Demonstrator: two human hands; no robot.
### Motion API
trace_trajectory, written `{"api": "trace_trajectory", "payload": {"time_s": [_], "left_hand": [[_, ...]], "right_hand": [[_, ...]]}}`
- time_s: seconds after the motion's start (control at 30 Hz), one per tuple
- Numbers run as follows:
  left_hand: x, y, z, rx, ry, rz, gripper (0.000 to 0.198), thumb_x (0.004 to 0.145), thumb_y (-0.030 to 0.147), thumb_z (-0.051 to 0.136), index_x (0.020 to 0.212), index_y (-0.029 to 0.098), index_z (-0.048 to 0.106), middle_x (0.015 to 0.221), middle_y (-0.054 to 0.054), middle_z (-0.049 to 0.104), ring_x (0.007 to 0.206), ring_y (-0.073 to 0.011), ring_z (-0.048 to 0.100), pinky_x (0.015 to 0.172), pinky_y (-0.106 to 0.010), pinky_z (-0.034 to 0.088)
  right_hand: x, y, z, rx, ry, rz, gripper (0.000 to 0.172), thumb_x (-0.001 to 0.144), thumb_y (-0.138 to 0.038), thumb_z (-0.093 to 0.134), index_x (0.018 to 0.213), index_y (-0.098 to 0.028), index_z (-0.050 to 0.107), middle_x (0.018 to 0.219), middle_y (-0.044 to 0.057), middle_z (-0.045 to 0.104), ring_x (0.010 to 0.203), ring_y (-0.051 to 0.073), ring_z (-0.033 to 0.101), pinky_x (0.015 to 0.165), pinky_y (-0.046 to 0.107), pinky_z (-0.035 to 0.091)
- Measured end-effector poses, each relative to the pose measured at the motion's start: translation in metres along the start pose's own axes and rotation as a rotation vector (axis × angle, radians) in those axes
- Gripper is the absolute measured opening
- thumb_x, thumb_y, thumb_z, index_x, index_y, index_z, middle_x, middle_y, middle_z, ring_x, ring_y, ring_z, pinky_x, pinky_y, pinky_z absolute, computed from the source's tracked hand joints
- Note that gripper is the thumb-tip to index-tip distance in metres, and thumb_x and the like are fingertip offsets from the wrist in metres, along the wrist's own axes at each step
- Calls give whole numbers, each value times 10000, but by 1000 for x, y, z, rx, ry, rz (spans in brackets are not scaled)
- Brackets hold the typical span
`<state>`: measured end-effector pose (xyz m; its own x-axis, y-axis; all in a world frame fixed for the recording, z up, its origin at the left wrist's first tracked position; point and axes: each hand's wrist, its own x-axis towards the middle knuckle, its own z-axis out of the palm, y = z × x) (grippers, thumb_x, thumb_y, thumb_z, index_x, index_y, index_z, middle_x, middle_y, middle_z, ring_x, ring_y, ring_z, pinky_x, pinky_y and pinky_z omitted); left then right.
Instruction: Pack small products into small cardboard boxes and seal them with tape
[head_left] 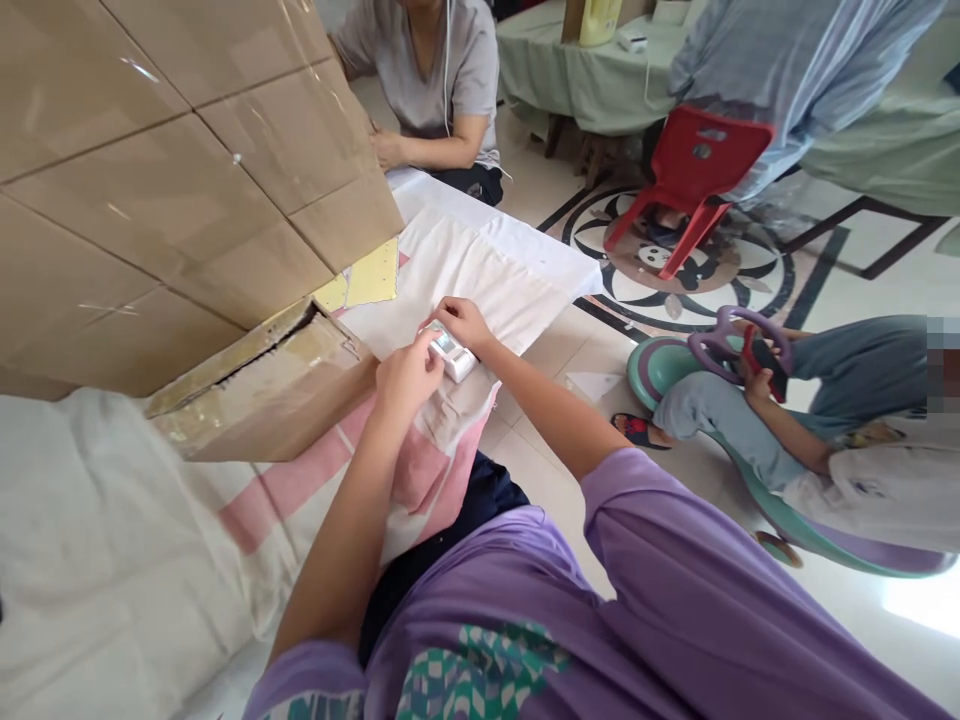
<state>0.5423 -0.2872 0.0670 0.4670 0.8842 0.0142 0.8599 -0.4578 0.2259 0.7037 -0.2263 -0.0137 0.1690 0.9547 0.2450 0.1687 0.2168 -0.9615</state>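
Observation:
A small white device (pixel 460 363) with a greyish window on its top lies low over the cloth-covered table (pixel 517 295). My left hand (pixel 409 375) is closed at its near left side, the thumb and forefinger touching its top. At the far end my right hand (pixel 461 322) bends over the device, its fingers curled down on it. Both hands meet on the device, and parts of it are hidden beneath my fingers. I cannot make out exactly what kind of device it is.
Stacked cardboard boxes (pixel 165 190) rise on the left, with a long carton (pixel 262 390) and a yellow sheet (pixel 373 272) nearby. Someone in a grey shirt (pixel 469 60) sits opposite. A red chair (pixel 709 150) and a green ride-on toy (pixel 750 480), both occupied, are to the right.

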Motion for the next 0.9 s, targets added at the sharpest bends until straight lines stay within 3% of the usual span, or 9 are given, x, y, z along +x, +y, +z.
{"api": "trace_trajectory", "payload": {"time_s": [0.17,0.27,0.43,0.6,0.73,0.9], "left_hand": [[13,-2,-12,129,-45,60,495,931,425,568,1405,288,539,989,-97,780,957,-350,733,813,-377,492],[17,-4,-14,150,-76,54,546,939,449,553,1449,268,480,1034,-127,778,994,-377,726,823,-401,497],[7,-6,-2,-78,-52,-124,514,918,541,595,1321,227,537,1029,-132,763,996,-378,714,743,-373,483],[-2,-6,12,-286,66,-67,328,918,409,628,1202,245,619,806,-31,710,856,-275,696,713,-315,437],[4,-5,18,-634,120,-78,227,876,433,678,944,216,677,607,23,554,650,-176,579,653,-270,408],[-4,4,19,-1356,-120,-348,277,857,451,693,840,188,607,526,81,367,408,-61,280,417,-201,194]], "right_hand": [[3,6,-1,-14,21,-30,156,796,-218,512,644,-196,535,699,-17,649,690,137,552,657,252,415],[4,9,-1,-32,33,-34,156,800,-213,514,647,-197,546,702,-15,652,702,143,565,662,257,425],[2,8,1,109,-22,-4,156,825,-171,477,680,-208,522,759,10,740,771,170,685,682,261,483],[1,4,1,124,-26,-3,187,833,-166,500,656,-218,464,685,-5,705,754,175,708,657,250,473],[1,1,0,88,-15,9,177,826,-151,488,660,-211,478,665,-15,670,740,157,670,665,239,457],[1,-2,-1,2,17,4,200,828,-141,484,639,-206,488,667,-16,626,716,147,583,678,256,435]]}}
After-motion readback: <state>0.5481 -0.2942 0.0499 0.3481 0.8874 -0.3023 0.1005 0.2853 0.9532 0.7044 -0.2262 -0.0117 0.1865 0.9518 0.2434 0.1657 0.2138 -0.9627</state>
